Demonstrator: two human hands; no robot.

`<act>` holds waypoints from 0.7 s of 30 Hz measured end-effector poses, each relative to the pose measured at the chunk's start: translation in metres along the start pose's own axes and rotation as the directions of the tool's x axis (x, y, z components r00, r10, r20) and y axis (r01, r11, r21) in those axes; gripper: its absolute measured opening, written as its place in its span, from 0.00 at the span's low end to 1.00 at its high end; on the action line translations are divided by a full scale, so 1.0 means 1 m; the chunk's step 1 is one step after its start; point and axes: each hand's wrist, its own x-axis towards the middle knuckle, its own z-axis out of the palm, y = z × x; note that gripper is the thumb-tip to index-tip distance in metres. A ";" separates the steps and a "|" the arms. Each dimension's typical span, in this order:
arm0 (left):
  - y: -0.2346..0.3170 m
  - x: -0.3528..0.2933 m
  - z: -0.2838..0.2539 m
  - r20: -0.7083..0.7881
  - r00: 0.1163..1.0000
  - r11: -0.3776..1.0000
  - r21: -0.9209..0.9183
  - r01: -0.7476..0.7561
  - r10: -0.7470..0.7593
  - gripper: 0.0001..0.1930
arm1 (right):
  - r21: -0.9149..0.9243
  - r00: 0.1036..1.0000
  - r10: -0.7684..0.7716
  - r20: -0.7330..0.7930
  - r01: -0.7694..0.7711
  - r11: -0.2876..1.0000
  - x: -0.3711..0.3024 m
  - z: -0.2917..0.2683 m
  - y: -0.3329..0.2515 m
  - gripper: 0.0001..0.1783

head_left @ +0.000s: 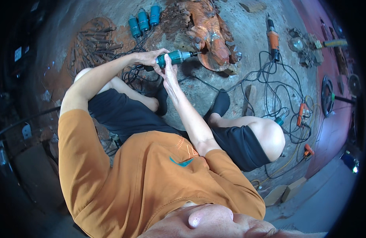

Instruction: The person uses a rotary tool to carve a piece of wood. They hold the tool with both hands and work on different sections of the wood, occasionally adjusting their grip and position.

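Top: loose mustard-brown tee [127,178], sleeves [82,154] approx. elbow length, stitching nr. neckline. Chest print [183,162]: teal swoosh + sm. pale & orange-red marks (partly lost in folds). Blk legwear [123,113], ends abt. knee, seam line nr. R hem. Dk. footwear [221,103], prob. socks, plain.

Floor [252,37]: grey, rough, located left of the red strip [327,137]. Reddish-brown dust [172,24] covers floor areas well left of the strip. Strip type, wall or flooring: indeterminable. Illumination: bluish, with violet sheen along the strip.
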 end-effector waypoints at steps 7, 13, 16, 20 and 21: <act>-0.008 0.008 -0.002 -0.084 0.996 1.000 0.003 -0.006 0.006 0.49 | -0.027 0.998 0.059 0.016 -0.058 0.998 0.007 0.007 -0.021 0.40; 0.002 0.013 -0.001 -0.091 0.991 0.995 -0.008 0.096 -0.096 0.49 | -0.027 0.995 0.083 -0.061 -0.084 0.996 0.011 0.003 -0.028 0.40; 0.005 0.015 -0.002 -0.078 0.992 0.995 -0.021 0.093 -0.094 0.49 | -0.012 0.992 0.089 -0.084 -0.090 0.996 0.014 0.004 -0.025 0.38; 0.012 0.015 -0.002 -0.067 0.993 0.995 -0.017 0.096 -0.097 0.49 | 0.021 0.991 0.080 -0.103 -0.078 0.997 0.012 0.005 -0.027 0.36; 0.016 0.014 -0.001 -0.068 0.991 0.993 -0.003 0.114 -0.114 0.49 | 0.034 0.993 0.075 -0.090 -0.072 0.997 0.010 0.005 -0.028 0.35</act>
